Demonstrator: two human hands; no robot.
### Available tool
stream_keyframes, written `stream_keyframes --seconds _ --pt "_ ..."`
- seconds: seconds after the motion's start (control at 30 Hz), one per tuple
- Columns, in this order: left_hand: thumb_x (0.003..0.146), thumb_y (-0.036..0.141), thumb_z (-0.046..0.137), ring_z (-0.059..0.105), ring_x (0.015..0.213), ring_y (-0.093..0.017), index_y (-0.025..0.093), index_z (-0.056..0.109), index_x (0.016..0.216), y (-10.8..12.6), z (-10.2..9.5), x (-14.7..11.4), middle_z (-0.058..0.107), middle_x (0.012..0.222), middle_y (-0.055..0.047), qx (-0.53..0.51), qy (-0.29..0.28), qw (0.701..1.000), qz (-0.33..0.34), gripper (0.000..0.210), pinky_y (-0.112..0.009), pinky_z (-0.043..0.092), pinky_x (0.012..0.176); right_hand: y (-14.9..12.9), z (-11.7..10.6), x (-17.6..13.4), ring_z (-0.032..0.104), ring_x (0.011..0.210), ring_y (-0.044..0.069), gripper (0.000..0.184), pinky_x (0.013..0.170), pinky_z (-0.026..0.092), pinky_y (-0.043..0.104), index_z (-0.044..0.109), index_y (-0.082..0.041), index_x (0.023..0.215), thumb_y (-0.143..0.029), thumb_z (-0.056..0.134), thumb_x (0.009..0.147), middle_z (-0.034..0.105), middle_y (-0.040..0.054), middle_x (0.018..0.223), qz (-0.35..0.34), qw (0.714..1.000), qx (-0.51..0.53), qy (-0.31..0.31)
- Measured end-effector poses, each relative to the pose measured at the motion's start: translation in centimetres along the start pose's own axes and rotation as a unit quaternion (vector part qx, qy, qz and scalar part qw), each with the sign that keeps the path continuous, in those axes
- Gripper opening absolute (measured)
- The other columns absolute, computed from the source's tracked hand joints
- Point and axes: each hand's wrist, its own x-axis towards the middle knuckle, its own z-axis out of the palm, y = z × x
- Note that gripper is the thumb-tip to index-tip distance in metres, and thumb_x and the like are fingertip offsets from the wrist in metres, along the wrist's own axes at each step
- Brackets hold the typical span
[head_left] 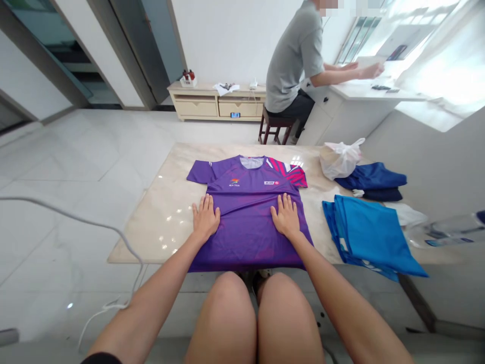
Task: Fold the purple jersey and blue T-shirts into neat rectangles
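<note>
A purple short-sleeved T-shirt (246, 222) lies spread front side up on a pale marble-look table (151, 222), its collar away from me and its hem at the near edge. One sleeve, on the right, has pink stripes. Small logos mark the chest. My left hand (205, 217) rests flat on the shirt's left side, fingers pointing away. On the right side my right hand (287, 217) presses flat too, its fingers slightly apart. Between the hands a shallow diagonal crease runs across the fabric. Neither hand grips anything.
Right of the shirt lie a folded bright blue garment (373, 230), dark blue clothing (373, 179), a white plastic bag (341, 156) and a clear bottle (443, 230). A white cable (87, 221) hangs at the left. Beyond, a person (293, 60) sits on a stool at a white desk (364, 91).
</note>
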Motion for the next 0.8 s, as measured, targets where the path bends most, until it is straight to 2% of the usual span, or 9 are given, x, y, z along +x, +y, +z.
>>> stream_keyframes --seconds 0.13,0.3,0.37,0.43,0.5,0.57,0.63,0.7,0.8 --pt "0.11 0.038 0.033 0.029 0.169 -0.034 0.009 0.037 0.172 -0.2 -0.4 -5.4 0.032 0.18 -0.018 0.005 -0.01 1.0 -0.007 0.069 -0.069 0.016 0.136 -0.1 -0.1 -5.0 0.018 0.17 0.034 0.074 0.137 0.015 0.053 0.031 -0.002 0.173 -0.046 0.028 0.113 0.02 0.0215 0.182 -0.003 1.0 -0.006 -0.01" --pt "0.109 0.039 0.034 0.029 0.168 -0.036 0.003 0.039 0.169 -0.5 -2.3 -12.3 0.033 0.179 -0.024 0.032 -0.029 0.999 -0.001 0.07 -0.066 0.017 0.137 -0.4 -1.8 -11.5 0.021 0.169 0.034 0.07 0.136 0.017 0.053 0.033 -0.007 0.173 -0.045 0.032 0.114 0.025 0.019 0.182 -0.013 0.999 -0.021 -0.032" --pt "0.109 0.042 0.035 0.035 0.164 -0.039 0.0 0.046 0.164 -0.7 -3.3 -14.4 0.041 0.173 -0.029 0.048 -0.027 0.998 0.016 0.07 -0.069 0.017 0.135 -0.5 -2.7 -13.6 0.028 0.166 0.035 0.069 0.134 0.022 0.053 0.037 -0.007 0.171 -0.044 0.035 0.113 0.031 0.0206 0.179 -0.013 0.999 -0.033 -0.038" --pt "0.11 0.046 0.036 0.049 0.154 -0.043 0.0 0.06 0.15 -1.1 -4.4 -15.6 0.058 0.158 -0.032 0.068 -0.019 0.997 0.036 0.066 -0.073 0.019 0.132 -0.5 -3.7 -14.8 0.042 0.156 0.038 0.064 0.128 0.032 0.054 0.049 -0.007 0.163 -0.046 0.04 0.112 0.044 0.0241 0.171 -0.018 0.998 -0.045 -0.037" --pt "0.11 0.048 0.037 0.061 0.138 -0.044 0.004 0.071 0.133 -1.7 -5.5 -15.4 0.07 0.14 -0.03 0.087 -0.01 0.995 0.045 0.06 -0.074 0.027 0.128 -0.2 -4.9 -14.9 0.055 0.14 0.039 0.055 0.118 0.042 0.054 0.063 -0.009 0.146 -0.045 0.041 0.112 0.06 0.0263 0.154 -0.019 0.998 -0.05 -0.027" --pt "0.11 0.044 0.039 0.066 0.128 -0.042 0.007 0.072 0.127 -2.6 -6.3 -14.0 0.073 0.132 -0.027 0.095 -0.004 0.994 0.055 0.053 -0.068 0.037 0.124 0.5 -6.2 -13.6 0.061 0.127 0.037 0.045 0.109 0.048 0.05 0.07 -0.01 0.129 -0.039 0.041 0.112 0.069 0.025 0.136 -0.006 0.999 -0.048 -0.017" --pt "0.109 0.038 0.041 0.066 0.13 -0.039 0.008 0.07 0.134 -3.6 -6.5 -11.7 0.071 0.139 -0.025 0.082 -0.001 0.994 0.074 0.048 -0.06 0.043 0.122 1.7 -7.2 -11.3 0.064 0.122 0.035 0.038 0.106 0.05 0.047 0.072 -0.011 0.123 -0.03 0.041 0.11 0.072 0.0232 0.127 0.003 0.999 -0.041 -0.014" --pt "0.108 0.035 0.043 0.062 0.141 -0.038 0.008 0.064 0.144 -4.7 -6.0 -8.9 0.063 0.153 -0.025 0.053 -0.006 0.995 0.087 0.05 -0.054 0.044 0.124 3.1 -7.5 -8.4 0.065 0.121 0.035 0.037 0.106 0.051 0.046 0.072 -0.01 0.124 -0.024 0.042 0.107 0.072 0.0234 0.126 -0.01 0.999 -0.035 -0.012" --pt "0.107 0.034 0.042 0.047 0.159 -0.036 0.005 0.053 0.157 -6.9 -4.3 -5.1 0.05 0.169 -0.024 0.018 -0.031 0.995 0.098 0.059 -0.053 0.038 0.131 5.6 -6.5 -4.2 0.063 0.131 0.037 0.042 0.114 0.049 0.049 0.07 -0.008 0.132 -0.023 0.042 0.106 0.069 0.0253 0.137 -0.071 0.997 -0.026 -0.004"
